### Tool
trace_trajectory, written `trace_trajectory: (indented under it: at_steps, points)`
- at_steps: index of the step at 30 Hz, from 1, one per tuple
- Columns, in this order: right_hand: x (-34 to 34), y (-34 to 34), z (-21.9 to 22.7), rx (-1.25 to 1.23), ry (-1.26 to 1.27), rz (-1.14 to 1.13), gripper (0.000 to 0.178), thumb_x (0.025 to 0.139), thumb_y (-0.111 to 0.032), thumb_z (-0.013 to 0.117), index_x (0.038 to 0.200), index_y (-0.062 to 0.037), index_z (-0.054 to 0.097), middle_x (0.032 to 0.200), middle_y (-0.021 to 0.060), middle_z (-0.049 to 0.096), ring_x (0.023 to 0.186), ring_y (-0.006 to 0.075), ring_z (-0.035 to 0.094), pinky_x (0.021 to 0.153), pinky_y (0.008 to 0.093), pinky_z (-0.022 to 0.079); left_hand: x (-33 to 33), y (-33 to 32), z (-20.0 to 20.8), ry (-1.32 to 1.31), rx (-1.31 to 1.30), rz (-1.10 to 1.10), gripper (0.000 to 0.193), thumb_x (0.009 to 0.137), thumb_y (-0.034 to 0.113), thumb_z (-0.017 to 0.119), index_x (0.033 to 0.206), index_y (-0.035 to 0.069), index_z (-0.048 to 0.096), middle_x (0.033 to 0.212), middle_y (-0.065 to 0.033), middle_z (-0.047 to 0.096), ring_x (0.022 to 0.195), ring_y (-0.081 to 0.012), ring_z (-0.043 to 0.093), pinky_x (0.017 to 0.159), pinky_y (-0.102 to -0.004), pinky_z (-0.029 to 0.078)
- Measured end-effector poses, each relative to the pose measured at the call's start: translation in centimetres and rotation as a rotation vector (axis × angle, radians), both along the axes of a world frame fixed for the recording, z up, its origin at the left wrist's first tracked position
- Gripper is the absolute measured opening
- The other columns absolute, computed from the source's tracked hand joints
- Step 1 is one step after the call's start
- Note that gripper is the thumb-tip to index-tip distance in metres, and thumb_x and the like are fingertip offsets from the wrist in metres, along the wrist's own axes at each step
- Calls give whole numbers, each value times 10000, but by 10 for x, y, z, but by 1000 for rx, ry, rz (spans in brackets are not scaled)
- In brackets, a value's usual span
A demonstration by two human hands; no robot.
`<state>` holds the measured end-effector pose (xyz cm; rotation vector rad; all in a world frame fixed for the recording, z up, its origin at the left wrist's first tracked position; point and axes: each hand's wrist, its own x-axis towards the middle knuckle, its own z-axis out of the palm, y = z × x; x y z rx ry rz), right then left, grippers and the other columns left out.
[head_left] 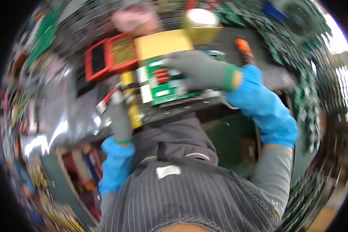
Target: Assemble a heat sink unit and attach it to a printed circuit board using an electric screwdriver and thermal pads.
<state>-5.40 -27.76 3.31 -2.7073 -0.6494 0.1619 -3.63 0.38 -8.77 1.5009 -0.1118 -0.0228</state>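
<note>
My right hand (pixel 201 71), in a grey glove with a green cuff, lies over a green circuit board (pixel 158 94). Its thumb and fingers are apart, with red and white components showing in the gap. My left hand (pixel 120 118), gloved likewise, is closed at the fingertips around thin red wires (pixel 110 95) ending in a white connector (pixel 101 107). Motion blur hides the exact grip. Just right of this hand, a yellow strip-like piece (pixel 134 110) with a dark middle lies by the board's left side.
Red bins (pixel 98 60) with small parts stand behind my left hand. A yellow box (pixel 164 41) sits behind the board, near a yellow container with a white top (pixel 201 23). An orange-handled tool (pixel 243 46) lies right. Stacked green circuit boards (pixel 286 42) line the right side.
</note>
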Motion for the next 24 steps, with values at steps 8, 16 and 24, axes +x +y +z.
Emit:
trace_trajectory:
  at_steps: [8,16,24]
  points:
    - [1,1,1,19,15,15,961,570,-324,897,1403,-80,485,1404,134,529,1203,382,568,995,440,482,20,-19,27,-47,-68,39,319,1015,259,576,1145,-11,685,872,-53,673,753,-106,640,709,-253,531]
    - [0,7,5,-132,12,-66,1009,575,-452,869,1426,-106,454,1441,121,499,1238,394,541,1019,461,470,10,-16,39,-685,310,-248,239,927,214,671,1063,21,706,947,-95,620,825,-219,638,697,-306,501]
    - [4,5,-3,-88,-14,1,1031,575,-512,835,1411,-43,456,1390,170,514,1232,399,539,1029,457,463,21,-39,55,-453,222,-278,344,1013,309,564,1176,35,694,1035,-59,686,834,-117,599,747,-266,478]
